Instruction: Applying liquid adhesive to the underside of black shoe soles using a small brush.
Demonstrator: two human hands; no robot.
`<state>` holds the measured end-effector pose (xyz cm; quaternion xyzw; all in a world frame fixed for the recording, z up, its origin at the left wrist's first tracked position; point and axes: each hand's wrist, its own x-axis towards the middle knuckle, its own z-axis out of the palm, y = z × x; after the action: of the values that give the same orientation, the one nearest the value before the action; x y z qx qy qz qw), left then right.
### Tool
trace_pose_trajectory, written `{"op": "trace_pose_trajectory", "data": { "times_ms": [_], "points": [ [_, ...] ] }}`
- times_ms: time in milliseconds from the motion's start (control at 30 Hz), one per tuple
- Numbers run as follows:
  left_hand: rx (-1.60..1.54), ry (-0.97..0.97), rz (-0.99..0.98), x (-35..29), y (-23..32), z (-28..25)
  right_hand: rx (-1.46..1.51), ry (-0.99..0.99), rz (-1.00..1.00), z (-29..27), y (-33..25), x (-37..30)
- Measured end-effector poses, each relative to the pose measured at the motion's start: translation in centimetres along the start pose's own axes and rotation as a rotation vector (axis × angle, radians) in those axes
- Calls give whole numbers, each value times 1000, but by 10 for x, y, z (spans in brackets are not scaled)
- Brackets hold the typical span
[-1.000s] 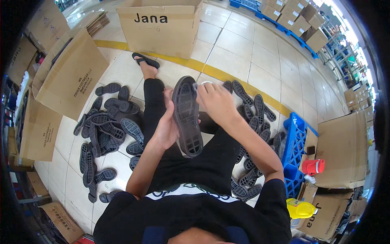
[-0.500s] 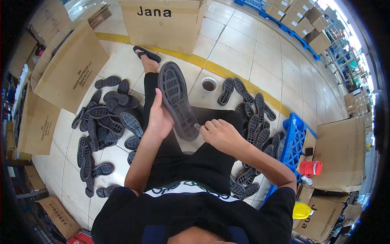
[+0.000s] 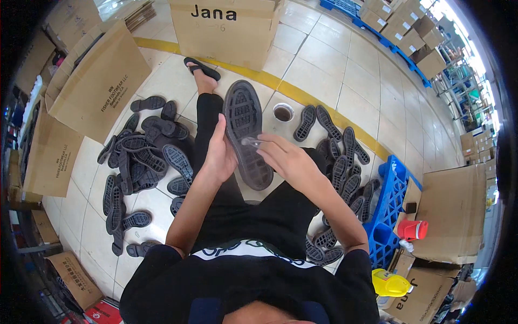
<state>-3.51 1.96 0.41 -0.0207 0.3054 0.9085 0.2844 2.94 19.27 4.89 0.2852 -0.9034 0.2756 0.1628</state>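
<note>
A dark shoe sole point(image 3: 243, 108) stands nearly upright over my lap, its hollow gridded side facing me. My left hand point(image 3: 220, 154) grips the sole by its left edge, thumb along the rim. Between the fingertips of my right hand point(image 3: 288, 159) is a small, thin, pale-tipped tool point(image 3: 250, 141); its kind is not clear. The tip is at the middle of the sole, inside the raised rim. Just beyond my right knee, a white cup point(image 3: 283, 112) with dark contents stands on the tiles.
Piles of dark soles lie to the left point(image 3: 143, 156) and right point(image 3: 340, 173). Cardboard boxes stand ahead point(image 3: 224, 40) and at left point(image 3: 102, 81). On the right are a blue pallet point(image 3: 389, 200), a red container point(image 3: 413, 230) and a yellow bottle point(image 3: 391, 283).
My right hand has moved the pale-tipped tool from the sole's lower right edge up and left to its middle. The sole, still in my left hand, has turned slightly more upright.
</note>
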Motion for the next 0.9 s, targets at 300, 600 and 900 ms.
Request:
{"op": "trace_pose_trajectory", "data": {
  "times_ms": [300, 600, 900],
  "points": [
    [-1, -82, -64, -1, 11, -5, -448, -146, -393, 10, -20, -23],
    [-30, -45, -39, 5, 9, -12, -271, -209, -161, -3, -10, -7],
    [-21, -84, -54, 3, 19, -15, -387, -183, -240, 12, -11, -40]
  ]
}}
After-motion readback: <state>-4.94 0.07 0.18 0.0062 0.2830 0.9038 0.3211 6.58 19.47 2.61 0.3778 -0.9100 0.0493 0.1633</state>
